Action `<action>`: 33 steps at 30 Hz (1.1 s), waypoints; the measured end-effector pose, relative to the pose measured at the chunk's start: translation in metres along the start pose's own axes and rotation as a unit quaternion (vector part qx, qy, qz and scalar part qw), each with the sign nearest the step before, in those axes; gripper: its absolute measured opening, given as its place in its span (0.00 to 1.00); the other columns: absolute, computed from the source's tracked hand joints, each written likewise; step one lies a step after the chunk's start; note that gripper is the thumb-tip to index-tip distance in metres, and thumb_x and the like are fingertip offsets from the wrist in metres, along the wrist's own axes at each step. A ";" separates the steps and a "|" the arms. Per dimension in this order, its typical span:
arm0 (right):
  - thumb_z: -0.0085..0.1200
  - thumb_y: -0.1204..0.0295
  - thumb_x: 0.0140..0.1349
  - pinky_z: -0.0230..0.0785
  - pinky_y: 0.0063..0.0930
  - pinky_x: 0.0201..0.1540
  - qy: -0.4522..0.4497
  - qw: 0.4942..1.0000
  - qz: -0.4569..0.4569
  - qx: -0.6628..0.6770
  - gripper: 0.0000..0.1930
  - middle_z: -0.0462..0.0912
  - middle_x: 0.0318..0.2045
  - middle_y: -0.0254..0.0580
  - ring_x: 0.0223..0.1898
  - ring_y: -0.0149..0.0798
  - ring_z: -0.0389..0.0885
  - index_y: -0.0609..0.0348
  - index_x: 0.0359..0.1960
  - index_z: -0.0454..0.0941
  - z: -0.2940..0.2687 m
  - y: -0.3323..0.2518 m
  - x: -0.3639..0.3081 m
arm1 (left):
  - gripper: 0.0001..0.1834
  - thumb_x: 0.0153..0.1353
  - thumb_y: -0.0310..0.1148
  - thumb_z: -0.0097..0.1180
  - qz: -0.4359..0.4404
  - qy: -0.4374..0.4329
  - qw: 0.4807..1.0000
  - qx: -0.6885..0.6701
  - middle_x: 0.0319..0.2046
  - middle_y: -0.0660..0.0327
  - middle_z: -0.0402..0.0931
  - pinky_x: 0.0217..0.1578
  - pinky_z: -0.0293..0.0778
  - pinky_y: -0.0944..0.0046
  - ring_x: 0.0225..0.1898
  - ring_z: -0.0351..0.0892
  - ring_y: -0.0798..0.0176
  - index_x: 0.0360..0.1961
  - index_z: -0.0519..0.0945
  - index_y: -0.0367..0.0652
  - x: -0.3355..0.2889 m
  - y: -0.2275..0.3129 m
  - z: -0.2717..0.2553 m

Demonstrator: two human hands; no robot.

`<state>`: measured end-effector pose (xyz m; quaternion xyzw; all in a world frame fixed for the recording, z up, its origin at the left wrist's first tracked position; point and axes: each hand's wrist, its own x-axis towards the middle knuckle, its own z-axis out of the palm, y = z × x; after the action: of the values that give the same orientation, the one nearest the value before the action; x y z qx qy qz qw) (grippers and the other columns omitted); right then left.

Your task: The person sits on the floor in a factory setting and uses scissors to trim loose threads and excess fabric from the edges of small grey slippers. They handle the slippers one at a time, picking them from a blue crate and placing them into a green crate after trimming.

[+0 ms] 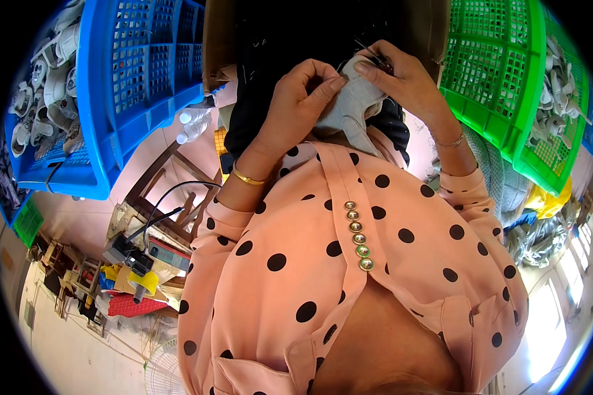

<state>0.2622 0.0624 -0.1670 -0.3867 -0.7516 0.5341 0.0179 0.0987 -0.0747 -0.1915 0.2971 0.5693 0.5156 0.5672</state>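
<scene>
A light grey fabric piece (356, 99) with a narrow tail hanging down is held up in front of my lap. My right hand (402, 76) grips its upper end, thumb pressed on the cloth. Something small and dark (383, 63) shows between that hand's fingers; its kind is unclear. My left hand (296, 99) is closed in a pinch, thumb and forefinger together at the fabric's left edge. Whatever lies between those fingertips is too small to make out. Loose pale threads cling to the black cloth over my legs.
A blue plastic crate (95, 99) of grey fabric pieces stands at left, a green crate (487, 85) at right with similar pieces beyond it. Cardboard (219, 46) flanks my legs. Clear bottles (194, 125) and a wooden stool (171, 178) are at left.
</scene>
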 end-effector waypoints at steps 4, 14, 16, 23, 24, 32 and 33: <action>0.60 0.54 0.61 0.73 0.24 0.35 0.014 1.000 0.004 0.008 0.23 0.80 0.29 0.43 0.31 0.30 0.78 0.64 0.42 0.75 0.000 0.002 -0.002 | 0.07 0.63 0.30 0.59 -0.020 0.013 0.995 -0.097 0.31 0.69 0.73 0.30 0.68 0.77 0.30 0.69 0.78 0.40 0.77 0.41 -0.003 0.004 0.002; 0.60 0.55 0.61 0.73 0.25 0.36 0.010 1.000 -0.001 0.005 0.22 0.81 0.30 0.46 0.31 0.31 0.79 0.65 0.42 0.75 0.001 0.004 -0.001 | 0.09 0.55 0.22 0.64 0.198 0.065 0.967 0.147 0.35 0.67 0.74 0.35 0.71 0.76 0.33 0.71 0.76 0.37 0.79 0.39 0.003 -0.002 0.012; 0.60 0.55 0.61 0.73 0.25 0.36 0.007 1.000 0.005 0.000 0.23 0.81 0.30 0.46 0.31 0.32 0.79 0.65 0.43 0.74 0.001 0.000 -0.001 | 0.07 0.56 0.24 0.64 0.245 0.069 0.945 0.206 0.33 0.66 0.74 0.34 0.70 0.76 0.32 0.71 0.76 0.36 0.79 0.38 0.007 -0.004 0.009; 0.59 0.57 0.62 0.71 0.22 0.37 0.003 1.000 0.017 0.021 0.21 0.80 0.31 0.42 0.32 0.29 0.76 0.65 0.43 0.75 0.001 -0.001 -0.001 | 0.09 0.64 0.32 0.58 -0.021 0.013 1.000 0.003 0.33 0.68 0.74 0.33 0.69 0.77 0.32 0.71 0.76 0.39 0.77 0.37 -0.001 0.001 0.006; 0.58 0.58 0.63 0.70 0.20 0.36 -0.001 1.000 0.020 0.015 0.20 0.79 0.31 0.39 0.33 0.26 0.74 0.64 0.44 0.74 0.000 0.000 -0.001 | 0.08 0.64 0.32 0.59 -0.030 0.017 0.999 -0.027 0.33 0.68 0.74 0.32 0.69 0.77 0.31 0.71 0.77 0.38 0.77 0.37 -0.002 0.001 0.005; 0.60 0.55 0.60 0.73 0.27 0.36 0.025 0.999 -0.005 0.025 0.22 0.82 0.30 0.47 0.32 0.35 0.81 0.64 0.43 0.75 0.004 0.006 0.001 | 0.06 0.60 0.26 0.61 0.114 0.058 0.992 0.007 0.35 0.65 0.73 0.30 0.70 0.75 0.29 0.71 0.76 0.38 0.77 0.40 -0.001 -0.008 0.012; 0.60 0.55 0.60 0.74 0.27 0.36 0.040 0.999 -0.013 0.013 0.23 0.82 0.29 0.48 0.31 0.36 0.82 0.64 0.44 0.75 0.002 0.006 0.002 | 0.06 0.59 0.26 0.61 0.124 0.060 0.989 0.050 0.35 0.64 0.73 0.30 0.70 0.75 0.29 0.72 0.75 0.37 0.78 0.40 0.003 -0.005 0.013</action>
<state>0.2636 0.0631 -0.1734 -0.3975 -0.7482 0.5278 0.0596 0.1117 -0.0698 -0.1946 0.3622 0.5860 0.5698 0.4481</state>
